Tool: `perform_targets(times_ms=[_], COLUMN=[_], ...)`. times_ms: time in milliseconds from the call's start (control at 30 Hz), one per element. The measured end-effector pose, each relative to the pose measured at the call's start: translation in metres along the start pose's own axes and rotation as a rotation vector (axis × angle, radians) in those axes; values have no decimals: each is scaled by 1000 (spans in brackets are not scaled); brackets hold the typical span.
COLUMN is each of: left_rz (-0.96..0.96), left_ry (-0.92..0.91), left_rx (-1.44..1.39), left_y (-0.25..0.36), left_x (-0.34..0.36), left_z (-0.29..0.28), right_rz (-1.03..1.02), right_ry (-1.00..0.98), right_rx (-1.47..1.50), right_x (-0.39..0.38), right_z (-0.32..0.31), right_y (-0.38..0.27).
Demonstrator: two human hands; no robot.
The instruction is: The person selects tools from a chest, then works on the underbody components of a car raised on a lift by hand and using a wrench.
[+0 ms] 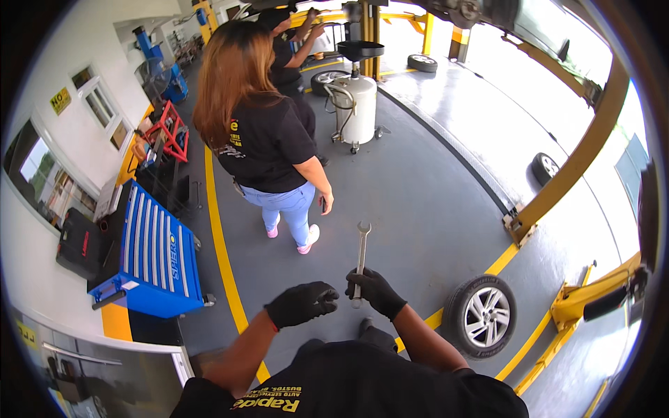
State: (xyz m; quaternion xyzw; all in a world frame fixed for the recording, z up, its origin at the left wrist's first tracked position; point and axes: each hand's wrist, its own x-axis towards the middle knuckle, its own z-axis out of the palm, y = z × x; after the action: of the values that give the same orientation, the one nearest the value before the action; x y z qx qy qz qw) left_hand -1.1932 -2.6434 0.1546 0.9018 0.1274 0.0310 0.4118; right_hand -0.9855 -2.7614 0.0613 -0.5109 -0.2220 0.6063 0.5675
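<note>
My right hand [376,292], in a black glove, is closed round the lower part of a long silver combination wrench [362,249]. The wrench stands nearly upright, its open jaw pointing away from me and its other end showing just below my fist. To the left of it, my left hand [302,304] wears a matching black glove and hangs in the air with loosely curled fingers. A small gap separates it from the wrench, and its fingers are apart with nothing seen between them.
A wheel with tyre [481,315] lies at my right, near a yellow lift arm [568,303] and lift post [578,177]. On the left stands a blue tool chest [157,254]. A person [265,139] stands ahead; another works beyond, near a white oil drainer [355,110].
</note>
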Motion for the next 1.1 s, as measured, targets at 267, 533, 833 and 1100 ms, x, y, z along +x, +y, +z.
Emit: perform_targets(times_ms=[267,533,833,1100], left_rz=[505,219,10,-233], left_ry=[647,723,879,500], left_rx=[658,950,669,77], left_y=[184,73,-201,-517], left_x=[-66,-171,-253,-147], left_z=[-222,-332,-504,-619], right_rz=[109,286,298,85], right_ry=[-228,-515,-492,-262], right_rx=[-380,-719,-661,-690], right_x=[95,274,495,864], right_z=[22,211,423,533], right_y=[-12,16,63,54])
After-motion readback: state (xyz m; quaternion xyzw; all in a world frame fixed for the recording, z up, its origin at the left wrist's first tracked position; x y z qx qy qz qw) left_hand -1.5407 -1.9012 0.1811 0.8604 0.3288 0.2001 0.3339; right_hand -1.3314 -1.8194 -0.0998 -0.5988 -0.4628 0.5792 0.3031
